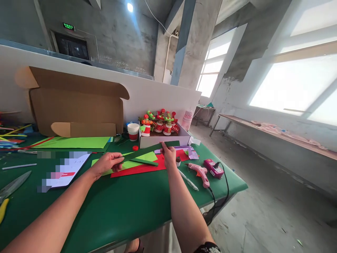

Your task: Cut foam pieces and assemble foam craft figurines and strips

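Note:
A long dark green paper strip point(143, 151) is stretched between my two hands, above the table. My left hand point(110, 164) pinches its left end between thumb and fingers. Near its right end, my right hand point(168, 154) grips it, and a short piece sticks out past the fingers. Beneath the strip lie a light green paper sheet point(142, 157), a red paper sheet point(137, 170) and another narrow dark green strip point(144, 161). A small red cap point(135, 148) sits just behind them.
A white box point(163, 141) holds several red and green paper figures. Stacked paper cups point(133, 131) stand beside it. To the right are a pink glue gun point(201, 173), a pen point(188, 180) and a magenta power box point(213, 168). Left lie a phone point(70, 170) and scissors point(13, 188).

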Demonstrator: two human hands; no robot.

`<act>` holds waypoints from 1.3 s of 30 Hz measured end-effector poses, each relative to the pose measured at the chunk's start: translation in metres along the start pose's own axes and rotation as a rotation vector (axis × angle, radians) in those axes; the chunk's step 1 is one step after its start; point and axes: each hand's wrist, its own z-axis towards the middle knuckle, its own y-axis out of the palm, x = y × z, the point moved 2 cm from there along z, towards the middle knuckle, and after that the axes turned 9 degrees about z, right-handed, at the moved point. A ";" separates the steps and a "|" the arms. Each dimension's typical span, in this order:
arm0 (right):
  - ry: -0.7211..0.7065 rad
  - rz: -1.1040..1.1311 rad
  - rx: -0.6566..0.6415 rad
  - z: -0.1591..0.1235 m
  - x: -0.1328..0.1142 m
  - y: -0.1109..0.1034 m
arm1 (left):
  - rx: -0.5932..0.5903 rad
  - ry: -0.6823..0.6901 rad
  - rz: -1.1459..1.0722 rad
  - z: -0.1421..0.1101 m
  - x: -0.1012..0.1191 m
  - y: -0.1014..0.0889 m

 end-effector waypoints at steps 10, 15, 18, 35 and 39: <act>-0.139 0.043 0.137 0.011 -0.006 -0.020 | 0.089 -0.005 -0.034 0.004 -0.012 -0.016; -0.172 0.045 0.161 0.013 -0.007 -0.025 | 0.082 -0.013 -0.044 0.002 -0.011 -0.018; -0.161 0.043 0.160 0.014 -0.010 -0.028 | -0.072 -0.051 -0.036 -0.005 -0.011 -0.018; 0.333 -0.263 -0.594 -0.056 0.062 0.048 | -0.282 -0.067 -0.147 -0.014 0.006 0.030; 0.238 -0.327 -0.532 -0.044 0.053 0.043 | -0.282 -0.072 -0.172 -0.011 0.004 0.031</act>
